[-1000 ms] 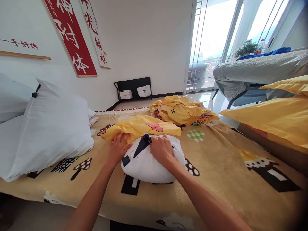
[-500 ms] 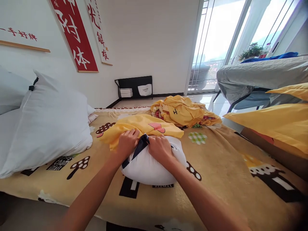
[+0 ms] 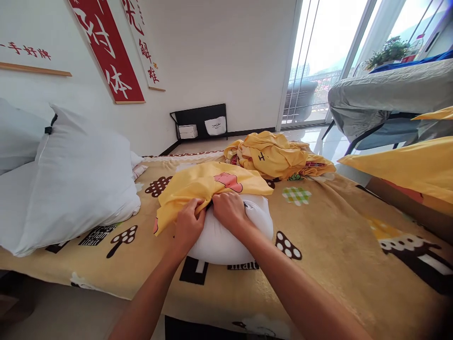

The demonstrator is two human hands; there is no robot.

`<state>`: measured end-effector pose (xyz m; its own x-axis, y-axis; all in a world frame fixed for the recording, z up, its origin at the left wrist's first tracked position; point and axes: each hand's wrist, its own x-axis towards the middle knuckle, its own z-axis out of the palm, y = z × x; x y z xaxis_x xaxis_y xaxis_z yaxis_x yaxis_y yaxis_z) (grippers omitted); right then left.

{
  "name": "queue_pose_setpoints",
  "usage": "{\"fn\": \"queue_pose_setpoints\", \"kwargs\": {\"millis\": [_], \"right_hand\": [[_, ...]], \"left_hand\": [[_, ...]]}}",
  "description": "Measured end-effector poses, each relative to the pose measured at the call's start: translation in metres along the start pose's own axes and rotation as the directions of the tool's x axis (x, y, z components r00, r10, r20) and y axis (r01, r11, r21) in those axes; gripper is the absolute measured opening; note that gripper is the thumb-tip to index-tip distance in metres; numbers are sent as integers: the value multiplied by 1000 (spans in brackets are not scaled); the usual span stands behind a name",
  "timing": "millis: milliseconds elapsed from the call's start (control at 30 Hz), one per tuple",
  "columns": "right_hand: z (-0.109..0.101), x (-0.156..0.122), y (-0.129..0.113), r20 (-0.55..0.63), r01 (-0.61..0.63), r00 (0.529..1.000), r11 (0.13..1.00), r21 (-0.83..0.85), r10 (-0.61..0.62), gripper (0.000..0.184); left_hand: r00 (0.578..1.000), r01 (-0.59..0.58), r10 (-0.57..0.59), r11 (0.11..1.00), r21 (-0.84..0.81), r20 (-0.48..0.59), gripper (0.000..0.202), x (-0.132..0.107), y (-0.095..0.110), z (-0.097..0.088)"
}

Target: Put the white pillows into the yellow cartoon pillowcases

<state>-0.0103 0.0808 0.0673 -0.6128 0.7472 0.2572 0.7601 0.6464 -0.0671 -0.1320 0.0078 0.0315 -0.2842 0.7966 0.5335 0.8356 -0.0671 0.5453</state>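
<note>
A folded white pillow lies on the patterned blanket in front of me, with a yellow pillowcase bearing a pink print over its far part. My left hand is closed on the pillowcase's near edge, at the pillow's left. Beside it, my right hand rests over the pillow with its fingers curled at the same edge. A small dark bit shows between the two hands. The fingertips of the right hand are hidden under the cloth edge.
A large white pillow leans at the left. Crumpled yellow cloth lies at the blanket's far edge. Yellow fabric hangs over a brown box at the right. A covered table stands beyond, near the glass door.
My left hand has drawn the yellow pillowcase edge nearer and down over the pillow's left side. The dark strip seen between my hands is now almost covered. The view has shifted slightly.
</note>
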Motion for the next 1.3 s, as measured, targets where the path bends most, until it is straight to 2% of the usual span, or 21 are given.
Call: {"fn": "queue_pose_setpoints", "kwargs": {"millis": [100, 233, 300, 367, 567, 700, 767, 800, 900, 967, 1100, 1200, 1267, 1300], "right_hand": [[5, -3, -3, -55, 7, 998, 1000, 20, -6, 29], [6, -4, -7, -52, 22, 998, 1000, 20, -21, 28], [5, -3, -8, -56, 17, 998, 1000, 14, -16, 28], [4, -2, -7, -59, 9, 998, 1000, 8, -8, 28], [3, -2, -9, -71, 3, 997, 1000, 1, -3, 28], [5, -2, -15, -84, 11, 996, 1000, -2, -11, 28], [7, -2, -16, -97, 1, 995, 1000, -2, -1, 28], [8, -2, -16, -105, -6, 994, 1000, -3, 6, 28], [8, -3, -14, -124, -24, 992, 1000, -13, 23, 28], [8, -3, -14, -125, -35, 992, 999, -20, 32, 28], [7, 1, -19, -126, -38, 991, 998, -39, 33, 29], [6, 8, -22, -118, -45, 992, 998, -41, 40, 29], [5, 13, -21, -112, -62, 992, 997, -36, 57, 28], [6, 15, -20, -111, -69, 992, 997, -34, 65, 28]], "left_hand": [[997, -23, 22, 1000, 11, 80, 21, -21, -27, -18], [957, -16, 43, 995, -98, 288, 25, -33, -69, -48], [925, 23, 29, 991, -133, 379, 32, -33, -79, -57], [909, 53, 2, 991, -122, 417, 35, -32, -81, -58], [965, 15, -13, 1000, -7, 264, 9, -42, -74, -30], [999, 28, -32, 993, 118, 34, 16, -59, -74, -6], [994, 68, -60, 995, 78, -93, 19, -64, -70, 1], [990, 83, -81, 996, 16, -114, 19, -64, -66, 2], [992, 119, -123, 980, -157, -16, 14, -59, -51, -3], [991, 123, -116, 983, -138, 61, 21, -51, -41, -9], [994, 30, -50, 981, 193, 98, 14, -37, -31, -10], [996, -79, 55, 885, 459, 64, 12, -32, -30, 3], [990, -118, 141, 863, 491, -11, 12, -32, -34, 12], [983, -114, 167, 883, 456, -77, 13, -34, -36, 15]]}}
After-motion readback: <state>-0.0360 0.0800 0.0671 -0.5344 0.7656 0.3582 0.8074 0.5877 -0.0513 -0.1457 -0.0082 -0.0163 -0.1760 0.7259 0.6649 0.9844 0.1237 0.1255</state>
